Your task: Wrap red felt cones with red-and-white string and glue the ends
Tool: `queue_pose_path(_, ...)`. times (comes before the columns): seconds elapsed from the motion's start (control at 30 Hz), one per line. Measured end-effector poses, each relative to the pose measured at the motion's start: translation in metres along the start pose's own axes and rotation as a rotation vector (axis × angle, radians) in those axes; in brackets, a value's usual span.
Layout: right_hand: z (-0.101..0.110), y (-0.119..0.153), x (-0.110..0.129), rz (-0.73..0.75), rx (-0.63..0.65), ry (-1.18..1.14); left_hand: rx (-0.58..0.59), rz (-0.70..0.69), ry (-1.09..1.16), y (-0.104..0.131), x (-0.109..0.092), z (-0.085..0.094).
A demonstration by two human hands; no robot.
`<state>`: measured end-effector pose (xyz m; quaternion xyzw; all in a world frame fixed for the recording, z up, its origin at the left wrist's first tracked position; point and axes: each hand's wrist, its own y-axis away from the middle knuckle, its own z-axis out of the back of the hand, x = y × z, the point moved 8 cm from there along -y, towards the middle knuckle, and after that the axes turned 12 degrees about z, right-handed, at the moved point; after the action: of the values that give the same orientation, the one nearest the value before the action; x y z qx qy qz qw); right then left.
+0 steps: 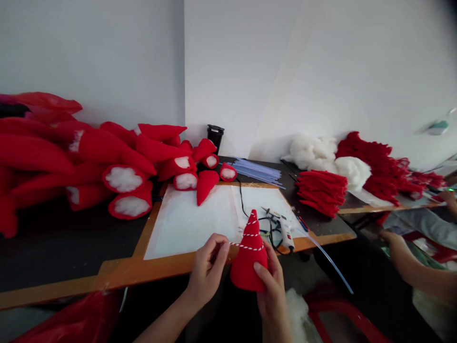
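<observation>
At the bench's (117,271) near edge we wind red-and-white twine (238,245) around a stuffed red felt cone (249,267) — right hand (272,286) clamped on its base, left hand (208,267) pinching the strand, best kept taut and evenly spaced.

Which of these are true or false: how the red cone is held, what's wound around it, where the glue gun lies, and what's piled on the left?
1. The right hand holds the red felt cone upright. True.
2. Blue ribbon is wrapped around the cone. False: it is red-and-white twine.
3. The left hand pinches the twine beside the cone. True.
4. The glue gun lies among the stuffed cones. False: it lies on the white sheet.
5. Stuffed red cones are piled at the left. True.
</observation>
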<state>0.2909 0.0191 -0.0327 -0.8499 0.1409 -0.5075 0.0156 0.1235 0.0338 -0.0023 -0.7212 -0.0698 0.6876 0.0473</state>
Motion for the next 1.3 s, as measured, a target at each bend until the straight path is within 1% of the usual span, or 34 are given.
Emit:
queue_pose_path(0.17,0.007,-0.002,0.005,0.119,0.012,0.348,-0.063,-0.037,0.082,0.005,-0.004,0.008)
queue_pose_path(0.23,0.007,-0.002,0.007,0.148,0.007,0.410,-0.080,-0.058,0.089,0.007,-0.003,0.009)
queue_pose_path(0.3,0.006,-0.003,0.005,0.124,-0.003,0.355,-0.072,-0.071,0.077,0.009,0.000,0.009)
queue_pose_path(0.4,0.003,-0.002,0.000,0.030,-0.034,0.136,-0.046,-0.069,0.042,0.008,0.007,0.008)
queue_pose_path(0.47,0.002,0.000,-0.001,-0.018,-0.059,0.004,-0.020,-0.053,0.020,0.007,0.012,0.005)
queue_pose_path(0.57,0.000,0.006,-0.003,-0.094,-0.096,-0.132,0.037,-0.014,-0.005,0.006,0.020,0.000)
queue_pose_path(0.63,-0.002,0.010,-0.004,-0.144,-0.093,-0.194,0.089,0.024,-0.022,0.006,0.024,-0.006)
queue_pose_path(0.7,-0.007,0.012,-0.005,-0.173,-0.056,-0.234,0.143,0.062,-0.030,0.006,0.026,-0.013)
queue_pose_path(0.77,-0.013,0.012,-0.004,-0.188,-0.009,-0.248,0.183,0.087,-0.017,0.007,0.024,-0.017)
queue_pose_path(0.87,-0.020,0.010,-0.001,-0.211,0.040,-0.221,0.209,0.085,0.000,0.006,0.019,-0.019)
queue_pose_path(1.0,-0.025,0.004,0.009,-0.166,0.062,-0.163,0.232,0.065,-0.062,0.005,0.018,-0.023)
queue_pose_path(1.13,-0.025,-0.004,0.012,-0.168,0.096,-0.058,0.234,0.075,-0.070,0.004,0.021,-0.024)
queue_pose_path(1.2,-0.023,-0.008,0.011,-0.193,0.121,-0.062,0.248,0.094,-0.062,0.005,0.019,-0.027)
queue_pose_path(1.27,-0.016,-0.013,0.008,-0.202,0.101,-0.096,0.263,0.109,-0.044,0.005,0.017,-0.031)
queue_pose_path(1.3,-0.011,-0.016,0.008,-0.171,0.072,-0.108,0.269,0.108,-0.030,0.005,0.015,-0.033)
